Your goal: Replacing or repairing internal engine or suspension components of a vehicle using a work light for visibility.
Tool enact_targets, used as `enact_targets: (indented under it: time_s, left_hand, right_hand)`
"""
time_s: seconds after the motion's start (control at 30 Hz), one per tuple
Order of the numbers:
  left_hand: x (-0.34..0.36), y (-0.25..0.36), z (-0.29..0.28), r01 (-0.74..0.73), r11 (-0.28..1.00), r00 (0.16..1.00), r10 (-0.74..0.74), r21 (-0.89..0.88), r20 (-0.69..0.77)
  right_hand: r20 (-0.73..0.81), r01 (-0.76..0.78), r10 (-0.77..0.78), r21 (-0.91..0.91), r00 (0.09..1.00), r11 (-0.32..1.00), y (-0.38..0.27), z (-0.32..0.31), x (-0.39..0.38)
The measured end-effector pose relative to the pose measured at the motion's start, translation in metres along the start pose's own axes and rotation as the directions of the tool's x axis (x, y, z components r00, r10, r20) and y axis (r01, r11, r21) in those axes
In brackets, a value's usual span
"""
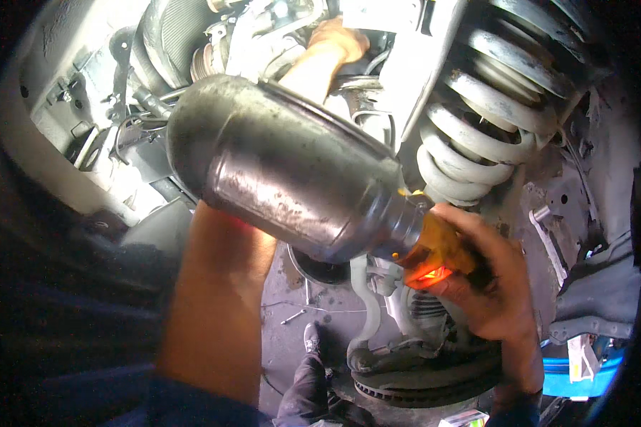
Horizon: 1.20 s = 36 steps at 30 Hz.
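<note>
A large metal canister with a rounded end and a narrowing neck, like a catalytic converter (pixel 285 171), lies aslant across the middle of the view. At its neck, my right hand (pixel 502 285) is closed round an orange piece (pixel 438 242) with a red-glowing spot; its exact kind is unclear. My left forearm passes behind the canister. Beyond it, my left hand (pixel 338 41) reaches up among bright engine parts, its fingers hidden from view. To the right of that hand stands a pale flat panel (pixel 409 78).
A thick coil spring (pixel 477 135) fills the upper right. Below are a brake disc (pixel 420 384) and a curved pale arm (pixel 363 306). A ribbed belt (pixel 174 35) runs at upper left. My shoe (pixel 311 338) is on the floor, near a thin tool (pixel 292 317). Something blue (pixel 584 377) is lower right.
</note>
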State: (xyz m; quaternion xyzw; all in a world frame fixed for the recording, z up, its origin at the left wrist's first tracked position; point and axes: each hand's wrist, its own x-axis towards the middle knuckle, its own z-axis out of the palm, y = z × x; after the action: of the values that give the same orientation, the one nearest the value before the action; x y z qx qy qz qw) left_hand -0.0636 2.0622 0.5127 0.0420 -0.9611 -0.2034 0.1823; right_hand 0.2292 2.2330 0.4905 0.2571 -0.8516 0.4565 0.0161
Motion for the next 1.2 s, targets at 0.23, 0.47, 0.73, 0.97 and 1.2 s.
enact_targets:
  time_s: [0.23, 0.47, 0.73, 0.97, 1.2]
  left_hand:
    - [0.008, -0.018, 0.001, -0.105, 0.951, 0.994, 0.089, 0.290, 0.067]
    - [0.005, -0.023, 0.012, -0.196, 0.895, 0.975, 0.134, 0.400, 0.180]
    - [-0.005, -0.023, 0.004, -0.223, 0.925, 0.974, 0.196, 0.309, 0.118]
    - [0.002, -0.025, 0.002, -0.216, 0.930, 0.976, 0.204, 0.298, 0.071]
    - [0.013, -0.027, 0.005, -0.221, 0.923, 0.975, 0.219, 0.315, 0.042]
  right_hand:
    - [-0.039, -0.029, 0.033, 0.097, 0.999, 0.995, -0.004, 0.002, -0.005]
    - [0.039, 0.044, -0.040, -0.109, 0.998, 0.993, -0.001, 0.002, -0.002]
    - [0.059, 0.072, -0.064, -0.133, 0.996, 0.989, -0.001, -0.001, 0.000]
    - [0.081, -0.003, 0.011, -0.100, 0.997, 0.995, -0.005, 0.001, -0.002]
    - [-0.022, -0.011, 0.009, -0.083, 1.000, 0.996, -0.004, 0.002, -0.002]
